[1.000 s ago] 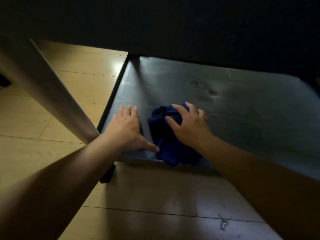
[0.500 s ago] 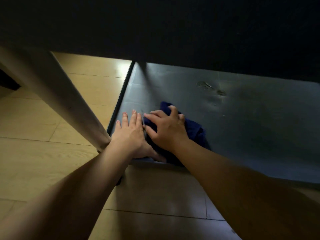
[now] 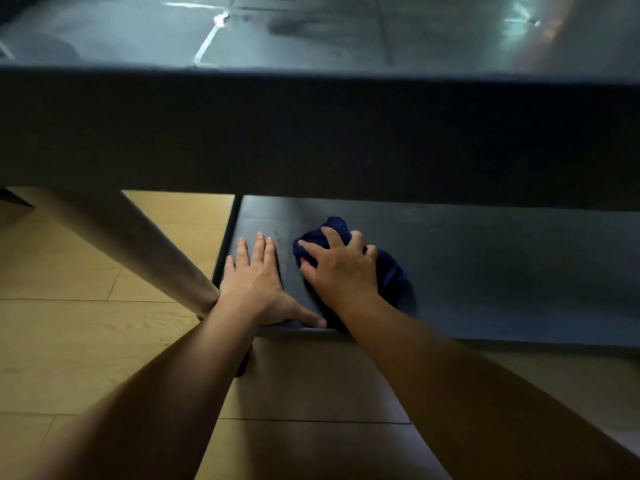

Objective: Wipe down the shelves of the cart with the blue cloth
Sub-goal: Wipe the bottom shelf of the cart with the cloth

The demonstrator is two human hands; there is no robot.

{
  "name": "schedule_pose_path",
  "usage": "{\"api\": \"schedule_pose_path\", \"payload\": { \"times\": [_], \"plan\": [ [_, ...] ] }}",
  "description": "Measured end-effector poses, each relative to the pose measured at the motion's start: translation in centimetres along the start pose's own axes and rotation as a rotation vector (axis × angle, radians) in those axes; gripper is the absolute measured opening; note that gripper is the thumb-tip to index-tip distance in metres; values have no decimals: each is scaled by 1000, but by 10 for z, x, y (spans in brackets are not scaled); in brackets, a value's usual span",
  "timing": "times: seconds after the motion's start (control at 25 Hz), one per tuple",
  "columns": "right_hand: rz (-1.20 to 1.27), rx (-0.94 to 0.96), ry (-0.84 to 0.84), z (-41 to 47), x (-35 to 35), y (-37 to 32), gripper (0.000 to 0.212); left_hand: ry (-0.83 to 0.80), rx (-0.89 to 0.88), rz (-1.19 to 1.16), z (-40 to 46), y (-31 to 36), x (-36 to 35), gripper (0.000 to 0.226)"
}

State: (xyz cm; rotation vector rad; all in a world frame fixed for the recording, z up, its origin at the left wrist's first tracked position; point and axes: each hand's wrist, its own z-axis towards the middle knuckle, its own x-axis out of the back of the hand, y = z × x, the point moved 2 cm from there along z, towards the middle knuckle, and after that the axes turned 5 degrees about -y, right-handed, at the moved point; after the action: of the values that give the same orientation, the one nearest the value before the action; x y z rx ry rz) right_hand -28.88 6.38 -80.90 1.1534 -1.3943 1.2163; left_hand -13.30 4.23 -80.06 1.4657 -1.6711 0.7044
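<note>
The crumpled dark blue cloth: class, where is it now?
The crumpled dark blue cloth lies on the cart's dark lower shelf, near its left front corner, under the right hand.

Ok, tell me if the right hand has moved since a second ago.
Yes. The right hand, on the cloth, has slid left along the shelf, closer to the left hand planted by the shelf's left edge.

Indoor room, likely a home or office, can't tell which. Evidence: light wood-plank floor [image 3: 69, 265] with visible seams, left of and below the fingers [image 3: 263, 244]. Dark metal cart: lower shelf [image 3: 485, 265] under the fingers, glossy upper shelf [image 3: 311, 32] above them reflecting overhead light. A pale slanted leg [image 3: 138, 244] left of the fingers, belonging to furniture or the cart frame, unclear. Dim lighting overall.
</note>
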Motion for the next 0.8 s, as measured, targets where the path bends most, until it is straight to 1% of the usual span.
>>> {"api": "schedule_pose_path", "payload": {
  "times": [0.12,0.24,0.36,0.4,0.48,0.56,0.68,0.72,0.8],
  "plan": [
    [25,-26,1,-12,3,33,39,-3,16,-5,-4,0,-2,193],
    [8,-121,-7,-26,3,82,39,3,6,-11,-4,1,-3,193],
    [2,-236,17,-47,4,161,53,20,3,-13,-4,0,-2,193],
    [-9,-273,-5,-54,6,192,59,25,2,-10,-4,0,-3,193],
    [-32,-299,-93,-60,10,230,63,34,-3,-5,-5,0,-2,192],
    [-40,-326,-113,-63,9,236,61,41,-14,-2,-7,4,1,192],
    [-64,-429,11,-74,9,218,66,25,-10,50,-10,9,11,185],
    [-76,-468,30,-78,12,215,68,14,-3,72,-11,11,14,182],
    [-90,-503,-14,-80,21,212,63,3,1,138,-13,14,19,178]
  ]
}}
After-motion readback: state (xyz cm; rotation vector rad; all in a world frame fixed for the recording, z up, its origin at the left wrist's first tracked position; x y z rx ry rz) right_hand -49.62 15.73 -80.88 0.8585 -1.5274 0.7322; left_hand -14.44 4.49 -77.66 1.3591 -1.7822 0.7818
